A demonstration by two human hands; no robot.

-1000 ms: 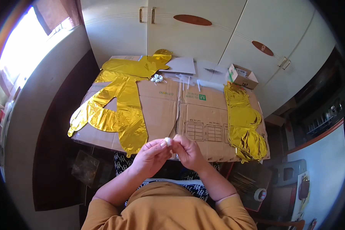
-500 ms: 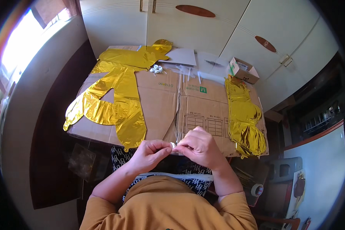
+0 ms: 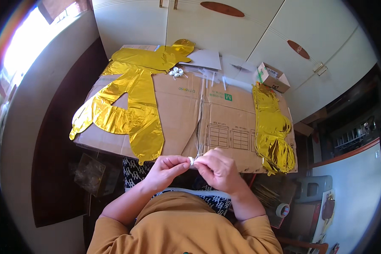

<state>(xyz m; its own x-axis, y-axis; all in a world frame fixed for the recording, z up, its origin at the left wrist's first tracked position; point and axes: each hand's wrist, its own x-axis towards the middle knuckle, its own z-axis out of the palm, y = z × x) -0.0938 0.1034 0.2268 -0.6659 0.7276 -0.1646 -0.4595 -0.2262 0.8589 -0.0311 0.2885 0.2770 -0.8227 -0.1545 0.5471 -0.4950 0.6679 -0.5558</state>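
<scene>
My left hand (image 3: 170, 171) pinches a small white roll (image 3: 191, 161), apparently of ribbon or string, between thumb and fingertips, just over the cardboard's near edge. From the other side, the thumb and curled fingers of my right hand (image 3: 218, 169) close at the roll's right edge; whether they grip a loose end is too small to make out. Several similar white rolls (image 3: 176, 72) lie in a cluster at the far middle. Flat gold foil balloons (image 3: 144, 114) spread over the left side, one shaped like a letter A.
Flattened cardboard (image 3: 178, 116) covers the table. Along its right side lies a wrinkled gold foil balloon (image 3: 271, 127). Clear thin tubes or straws (image 3: 213, 79) and an open small box (image 3: 273, 77) sit at the back, before white cabinets (image 3: 216, 29). A tape roll (image 3: 282, 210) is low right.
My right hand has shifted slightly right, its fingertips drawing a little away from the white roll. My left hand stays nearly where it was. The whole view has tilted slightly.
</scene>
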